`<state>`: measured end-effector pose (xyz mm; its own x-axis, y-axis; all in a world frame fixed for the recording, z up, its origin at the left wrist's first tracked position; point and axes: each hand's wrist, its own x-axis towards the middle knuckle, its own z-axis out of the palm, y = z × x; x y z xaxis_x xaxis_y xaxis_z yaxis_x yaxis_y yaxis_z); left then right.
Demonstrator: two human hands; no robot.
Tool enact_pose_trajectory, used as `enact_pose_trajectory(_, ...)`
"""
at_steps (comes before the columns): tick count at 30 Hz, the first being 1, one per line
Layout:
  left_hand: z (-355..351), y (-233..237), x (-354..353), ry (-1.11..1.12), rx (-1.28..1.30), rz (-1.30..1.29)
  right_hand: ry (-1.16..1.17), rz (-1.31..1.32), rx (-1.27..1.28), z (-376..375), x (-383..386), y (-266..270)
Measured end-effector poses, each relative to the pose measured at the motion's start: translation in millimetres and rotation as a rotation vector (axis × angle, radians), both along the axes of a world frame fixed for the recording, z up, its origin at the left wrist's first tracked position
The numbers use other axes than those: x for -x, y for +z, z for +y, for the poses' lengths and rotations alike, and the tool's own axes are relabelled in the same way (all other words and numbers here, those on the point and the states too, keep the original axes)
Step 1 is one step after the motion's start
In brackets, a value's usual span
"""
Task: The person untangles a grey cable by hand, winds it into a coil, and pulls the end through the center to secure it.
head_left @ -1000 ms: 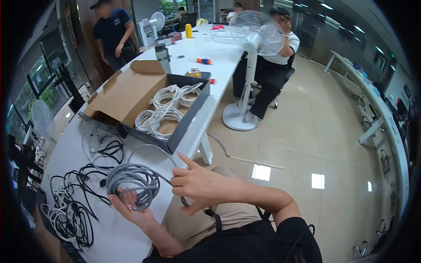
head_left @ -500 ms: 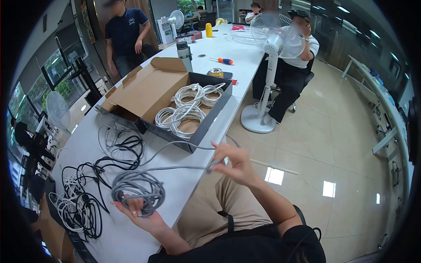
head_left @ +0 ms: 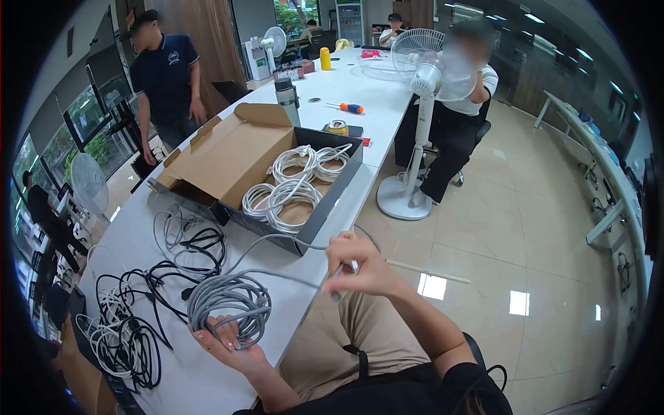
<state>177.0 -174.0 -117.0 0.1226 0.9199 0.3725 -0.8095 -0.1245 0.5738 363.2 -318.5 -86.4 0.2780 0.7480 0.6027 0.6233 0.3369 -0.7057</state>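
A grey cable [head_left: 232,304] lies wound in a loose coil, and my left hand [head_left: 232,342] grips it from below with the fingers inside the loops. From the coil a length runs to the right into my right hand [head_left: 363,263], whose fingers are closed on the cable over the table's edge. Another stretch of grey cable arcs from my right hand back across the table, past the front of the open box. Beside the coil sits a tangle of black cables [head_left: 149,346] and white cables [head_left: 104,339].
An open cardboard box [head_left: 228,149] holds several coiled white cables [head_left: 294,190]. Behind it are a bottle [head_left: 286,100], a can [head_left: 337,127] and a screwdriver [head_left: 349,108]. A standing fan [head_left: 422,131] and a seated person are to the right; another person stands at the left.
My right hand has turned and lowered slightly, its fingers curling more around the cable. The coil in my left hand has shifted a little to the right.
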Motion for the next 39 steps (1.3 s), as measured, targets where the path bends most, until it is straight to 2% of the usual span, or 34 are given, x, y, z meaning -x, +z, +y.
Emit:
enact_pose_trajectory(1, 0.2, -1.3, 0.2, -0.011, -0.012, -0.005, 0.03, -0.129, 0.081, -4.9, 4.4, 10.0)
enact_pose_trajectory(4, 5.4, -9.5, -1.4, 0.035, -0.001, 0.094, 0.015, -0.413, 0.048, -5.3, 16.8, 10.2)
enact_pose_trajectory(8, 5.5, -13.6, -4.5, 0.018, 0.001, 0.103, -0.059, -0.747, 0.096, -4.6, 31.8, -1.4)
enact_pose_trajectory(13, 4.9, -13.9, -5.7, 0.025, 0.013, 0.14, -0.185, -0.903, 0.236, -0.6, 41.9, -23.5)
enact_pose_trajectory(16, 6.1, -16.0, -7.5, 0.01, 0.007, 0.13, -0.142, -0.841, 0.227, 3.5, 44.3, -34.3)
enact_pose_trajectory(19, 5.8, -19.4, -7.8, -0.008, 0.024, 0.116, -0.007, -0.875, 0.311, 2.0, 48.0, -25.4)
enact_pose_trajectory(22, 7.3, -18.5, -6.9, 0.043, 0.034, 0.133, 0.015, -0.849, 0.38, 2.3, 49.1, -20.9)
enact_pose_trajectory(25, 5.9, -15.2, -7.0, 0.045, 0.02, 0.131, -0.061, -0.794, 0.154, 5.3, 49.8, -27.7)
enact_pose_trajectory(28, 4.5, -12.6, -8.4, 0.129, 0.032, 0.195, -0.039, -0.775, 0.104, 4.3, 46.3, -21.1)
enact_pose_trajectory(34, 0.6, -6.5, -13.1, 0.183, 0.118, 0.18, 0.008, -0.457, -0.137, -1.6, 34.4, -6.0)
enact_pose_trajectory(38, -0.7, -2.9, -13.8, 0.106, 0.139, 0.169, 0.071, -0.089, -0.196, -15.4, 24.2, 5.5)
enact_pose_trajectory(39, -0.9, -3.0, -13.6, 0.102, 0.123, 0.168, 0.016, -0.004, -0.232, -17.9, 21.9, 6.3)
